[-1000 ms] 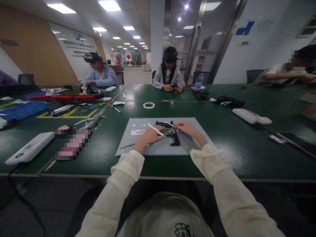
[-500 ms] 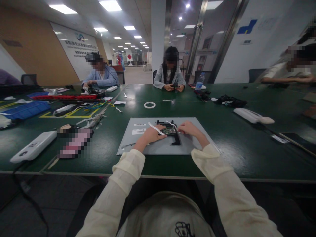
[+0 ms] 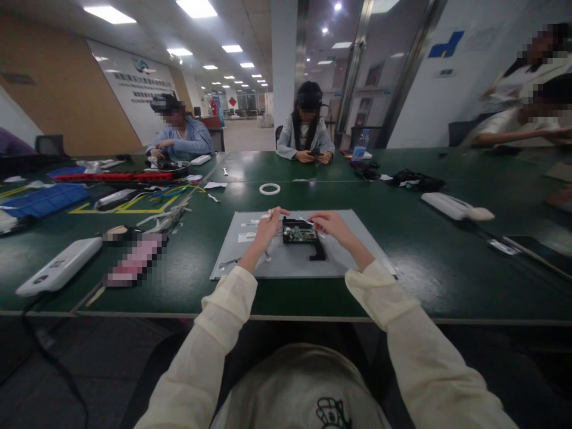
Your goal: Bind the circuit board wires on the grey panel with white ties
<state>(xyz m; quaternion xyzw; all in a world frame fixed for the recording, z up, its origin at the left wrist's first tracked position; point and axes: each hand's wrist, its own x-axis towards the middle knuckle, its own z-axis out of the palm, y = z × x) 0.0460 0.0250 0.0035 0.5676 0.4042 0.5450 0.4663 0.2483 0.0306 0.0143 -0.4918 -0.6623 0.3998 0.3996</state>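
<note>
A small green circuit board (image 3: 300, 233) sits on a black frame (image 3: 319, 251), which lies on a grey flat panel (image 3: 286, 269). My left hand (image 3: 267, 229) is at the board's upper left corner, fingers stretched to the right. Something whitish shows across that hand's knuckles; what it is I cannot make out. At the board's upper right, my right hand (image 3: 333, 225) has its fingertips pinched on a thin white strip (image 3: 307, 221). The strip's far end is hard to see. A small metal wrench-like tool (image 3: 230, 262) lies on the panel's left side.
Beyond the panel lies a white tape roll (image 3: 270, 189). On the left are a white power bank-like box (image 3: 60, 266), a pixelated pink item (image 3: 136, 259), loose cables and a blue tray (image 3: 49, 199). Another white device (image 3: 449, 205) lies right. Other people sit around the green table (image 3: 205, 208).
My left hand has moved up and away from the board's left side, uncovering it. My right hand has shifted slightly left and up. The strip that crossed the left hand no longer lies over the board.
</note>
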